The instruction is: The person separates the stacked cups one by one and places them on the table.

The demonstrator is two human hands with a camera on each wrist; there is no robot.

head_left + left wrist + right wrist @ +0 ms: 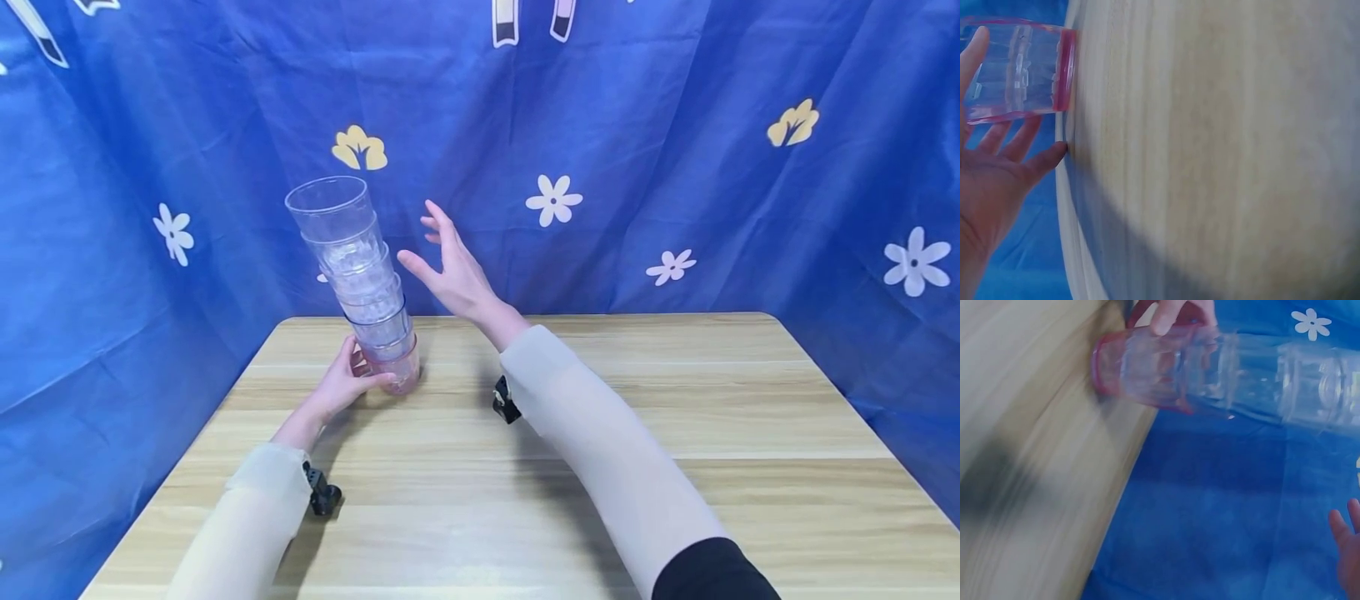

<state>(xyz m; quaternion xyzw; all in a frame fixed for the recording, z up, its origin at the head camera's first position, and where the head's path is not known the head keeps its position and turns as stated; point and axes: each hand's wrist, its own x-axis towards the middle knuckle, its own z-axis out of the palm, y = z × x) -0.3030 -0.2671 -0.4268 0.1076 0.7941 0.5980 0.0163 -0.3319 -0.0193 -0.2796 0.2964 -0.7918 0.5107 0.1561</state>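
A tall stack of clear cups (367, 283) leans to the left near the table's far left part. At its bottom is a pink-tinted cup (405, 373), its base close over the table. My left hand (347, 385) holds this pink cup, thumb on the near side and fingers around the other. In the left wrist view the cup's pink base (1065, 72) shows above the spread fingers. Apart from the stack, to its right, my right hand (459, 279) is raised with fingers extended and nothing in them. The right wrist view shows the nested cups (1254, 378) lengthwise.
The wooden table (600, 467) has rounded far corners. Directly behind it hangs a blue curtain (465, 125) with white and yellow flower prints, which also runs along both sides. A small black camera mount sits on each wrist.
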